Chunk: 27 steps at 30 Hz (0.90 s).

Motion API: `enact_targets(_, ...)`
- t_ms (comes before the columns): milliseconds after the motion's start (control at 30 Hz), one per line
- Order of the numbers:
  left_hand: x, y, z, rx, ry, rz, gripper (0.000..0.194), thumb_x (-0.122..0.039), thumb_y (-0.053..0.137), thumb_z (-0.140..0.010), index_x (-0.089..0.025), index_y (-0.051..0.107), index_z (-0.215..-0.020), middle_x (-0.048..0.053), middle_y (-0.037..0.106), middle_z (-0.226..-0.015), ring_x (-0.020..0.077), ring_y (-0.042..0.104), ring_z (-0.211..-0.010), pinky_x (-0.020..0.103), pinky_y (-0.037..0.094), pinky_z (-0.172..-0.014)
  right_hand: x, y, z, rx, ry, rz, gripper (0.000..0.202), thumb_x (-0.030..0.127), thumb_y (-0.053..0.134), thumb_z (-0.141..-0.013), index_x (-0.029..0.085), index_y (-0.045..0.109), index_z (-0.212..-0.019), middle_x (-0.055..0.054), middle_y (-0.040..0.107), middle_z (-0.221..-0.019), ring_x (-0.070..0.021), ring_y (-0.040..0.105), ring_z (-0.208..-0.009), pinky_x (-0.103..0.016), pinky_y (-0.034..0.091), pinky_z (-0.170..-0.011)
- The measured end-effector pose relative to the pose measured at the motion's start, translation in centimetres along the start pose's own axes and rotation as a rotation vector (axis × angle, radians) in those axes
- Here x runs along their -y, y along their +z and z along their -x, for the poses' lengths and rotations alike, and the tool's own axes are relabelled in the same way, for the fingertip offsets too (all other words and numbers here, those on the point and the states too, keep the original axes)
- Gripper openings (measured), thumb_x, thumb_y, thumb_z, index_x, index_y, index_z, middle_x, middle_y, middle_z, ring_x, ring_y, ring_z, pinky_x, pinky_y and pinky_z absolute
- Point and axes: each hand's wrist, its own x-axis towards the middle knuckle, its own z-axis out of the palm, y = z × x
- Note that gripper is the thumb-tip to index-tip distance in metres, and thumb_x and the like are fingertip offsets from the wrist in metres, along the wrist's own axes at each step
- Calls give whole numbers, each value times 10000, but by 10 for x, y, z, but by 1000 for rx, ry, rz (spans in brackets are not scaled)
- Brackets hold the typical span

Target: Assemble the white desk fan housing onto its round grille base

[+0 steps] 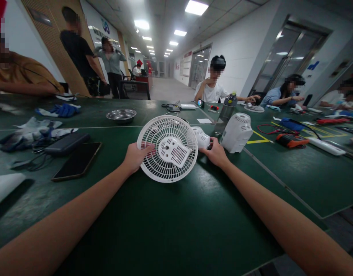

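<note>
My left hand (136, 156) is closed on the left rim of a round white fan grille (167, 174), its fingers behind the bars and its thumb in front. The grille is held upright over the table, with a slotted white motor mount (175, 152) at its centre facing me. To its right, my right hand (215, 152) grips a smaller white slotted fan housing (201, 138), partly covered by the grille and by my fingers. A white fan base (237, 133) stands on the table just beyond my right hand.
A bottle (226, 115) stands behind the fan base. Further back left is a metal bowl (121, 115). A phone (77, 161), a dark power bank (67, 143) and gloves (35, 132) lie at left. An orange multimeter (291, 140) lies right. Several people sit or stand around the green table (165, 222).
</note>
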Motion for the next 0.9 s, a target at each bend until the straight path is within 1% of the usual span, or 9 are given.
enact_targets(100,-1,0,1,8,6,-1,242,-245,802,-712,-133,710,-906,75,745,-832,206,721,-725,364,607,-710,1,-1,0,7,-26,49,649,544,715,-730,157,531,-1218,-130,651,-1048,-274,615,-950,-423,469,-865)
enact_targets(200,-4,0,2,0,-7,-10,229,-229,797,-714,-135,712,-905,81,746,-843,212,723,-732,376,608,-721,5,-5,2,-56,-79,-18,509,536,655,-786,179,567,-1138,-91,647,-972,-243,606,-886,-381,465,-815)
enact_targets(300,-5,1,3,2,-17,-15,217,-219,788,-722,-143,711,-910,82,748,-861,214,726,-747,384,607,-737,9,-14,2,-170,-142,-58,274,461,639,-794,205,585,-877,-27,616,-796,-195,566,-740,-332,438,-736)
enact_targets(367,-5,1,3,0,-16,-18,202,-216,780,-732,-146,709,-907,81,747,-856,212,727,-744,379,606,-734,10,-20,1,-238,-156,-72,237,415,621,-795,215,529,-707,5,559,-669,-165,511,-645,-310,408,-677)
enact_targets(467,-7,3,5,-13,-30,-29,186,-214,767,-745,-151,706,-909,82,748,-848,218,729,-741,384,607,-729,4,-24,-3,-277,-79,-181,292,413,600,-785,223,469,-607,28,497,-564,-145,455,-570,-288,377,-600)
enact_targets(600,-11,3,7,-17,-40,-40,194,-209,763,-747,-151,703,-923,88,750,-862,225,733,-760,396,610,-738,-13,-22,-10,-312,116,-395,260,429,597,-739,225,492,-616,35,506,-524,-143,466,-528,-275,389,-545)
enact_targets(733,-11,2,8,8,-30,-33,203,-225,767,-745,-150,706,-923,90,751,-867,227,731,-769,402,609,-742,-26,-22,-18,-490,265,-424,249,444,585,-719,228,507,-623,38,480,-489,-150,463,-503,-279,379,-497)
enact_targets(833,-9,2,7,7,-19,-38,207,-234,771,-737,-145,708,-913,89,750,-857,221,729,-755,391,606,-733,-30,-25,-20,-600,297,-380,273,471,557,-740,227,507,-628,39,460,-485,-152,460,-510,-281,379,-493)
enact_targets(900,-8,3,6,-5,-16,-40,205,-232,771,-732,-141,706,-904,85,747,-838,214,725,-735,380,602,-723,-30,-27,-20,-546,236,-346,298,496,522,-769,225,511,-647,41,450,-484,-154,464,-516,-280,383,-499)
